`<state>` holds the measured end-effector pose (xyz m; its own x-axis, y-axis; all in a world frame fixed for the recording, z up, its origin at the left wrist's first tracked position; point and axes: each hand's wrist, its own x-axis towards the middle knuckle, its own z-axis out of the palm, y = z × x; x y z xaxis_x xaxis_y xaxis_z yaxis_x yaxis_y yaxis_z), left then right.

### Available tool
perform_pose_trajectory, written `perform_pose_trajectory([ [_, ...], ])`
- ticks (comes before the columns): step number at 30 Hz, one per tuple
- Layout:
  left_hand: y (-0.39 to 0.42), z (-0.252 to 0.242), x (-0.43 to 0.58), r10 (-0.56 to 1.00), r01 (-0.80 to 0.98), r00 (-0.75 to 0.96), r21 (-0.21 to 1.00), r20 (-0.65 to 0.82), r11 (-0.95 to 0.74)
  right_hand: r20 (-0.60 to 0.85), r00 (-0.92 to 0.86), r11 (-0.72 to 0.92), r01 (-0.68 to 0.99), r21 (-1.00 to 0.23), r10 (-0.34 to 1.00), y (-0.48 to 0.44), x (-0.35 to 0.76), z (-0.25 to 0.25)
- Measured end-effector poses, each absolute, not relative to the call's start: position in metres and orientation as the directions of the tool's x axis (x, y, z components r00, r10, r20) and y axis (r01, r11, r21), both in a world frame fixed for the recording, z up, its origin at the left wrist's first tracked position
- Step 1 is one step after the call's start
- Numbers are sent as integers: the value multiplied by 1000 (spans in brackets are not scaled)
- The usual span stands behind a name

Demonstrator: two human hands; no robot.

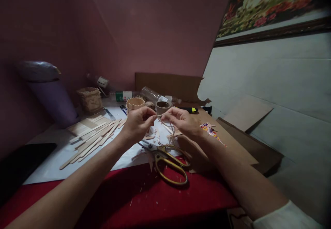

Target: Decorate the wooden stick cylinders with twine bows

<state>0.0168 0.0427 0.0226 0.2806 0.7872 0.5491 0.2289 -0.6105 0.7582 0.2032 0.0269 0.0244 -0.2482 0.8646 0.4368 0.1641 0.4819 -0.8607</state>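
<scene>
My left hand (141, 124) pinches one part of a thin piece of twine between thumb and forefinger, above the middle of the table. Close to its right, my right hand (181, 120) pinches the same twine (172, 131), which hangs down in loose loops below the fingers. Beneath both hands lie large scissors with yellowish handles (172, 180), their blades pointing to the upper left. Just behind the hands stand a small scalloped wooden cup (135, 103) and a round dark container (163, 107).
Wooden sticks (95, 139) lie in a pile on white paper at the left. Plastic bottles (152, 94), a decorated pot (90, 100) and a purple container (54, 98) stand or lie behind. Cardboard (232, 146) covers the right; red cloth (144, 201) is in front.
</scene>
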Motion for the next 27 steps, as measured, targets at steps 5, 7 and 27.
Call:
perform_pose_trajectory([
  [5,50,21,8,521,550,292,305,802,-778,229,-292,253,46,-966,928,30,225,34],
  [7,49,21,6,439,608,308,180,844,-773,94,-353,173,201,-964,931,29,233,38],
  [27,28,25,10,439,365,510,276,740,-889,184,-530,296,134,-946,828,14,204,30],
])
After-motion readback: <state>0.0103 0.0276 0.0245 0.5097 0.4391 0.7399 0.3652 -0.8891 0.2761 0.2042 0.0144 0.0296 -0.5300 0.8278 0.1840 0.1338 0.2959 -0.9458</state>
